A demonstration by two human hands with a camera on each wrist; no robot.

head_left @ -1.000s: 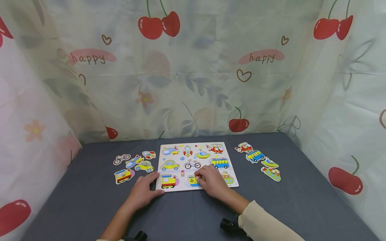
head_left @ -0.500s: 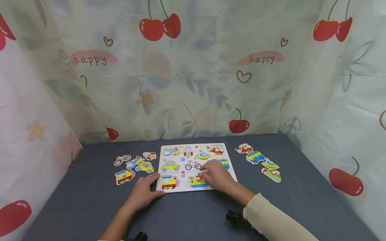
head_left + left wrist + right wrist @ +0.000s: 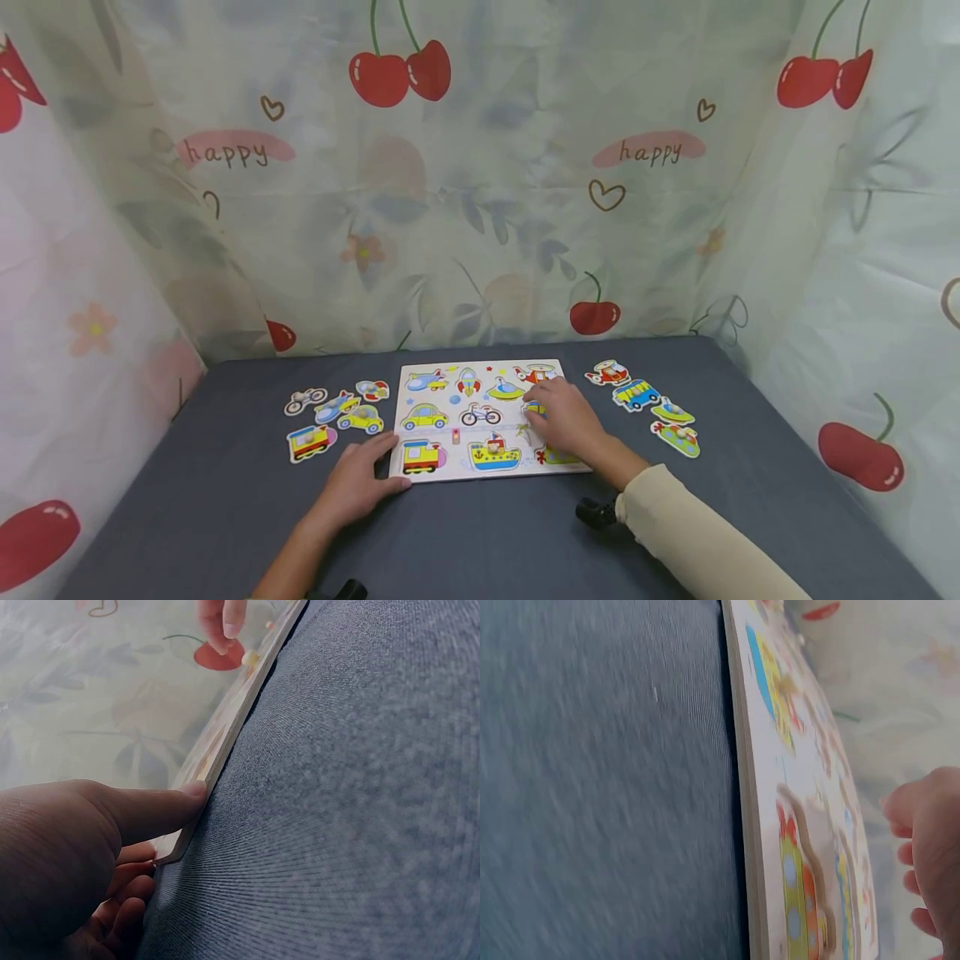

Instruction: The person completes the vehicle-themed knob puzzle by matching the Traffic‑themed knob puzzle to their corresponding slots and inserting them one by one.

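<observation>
A white puzzle board with pictures of vehicles lies flat. My left hand holds its near left corner, thumb along the front edge and fingers curled at the side. A boat piece with a small knob sits in the boat recess of the bottom row. My right hand hovers over the board's right side, covering much of the printed bus. Its fingers are relaxed and nothing shows in them. The right wrist view has this hand raised off the board, beside the submarine recess.
Left of the board lie loose knobbed pieces: a train, a car, a plane, a rocket and a motorbike. To the right are a helicopter, a bus, a flying saucer and a submarine.
My right hand has let go of the boat piece and moved up and to the right, uncovering it. The left hand stays at the corner.
</observation>
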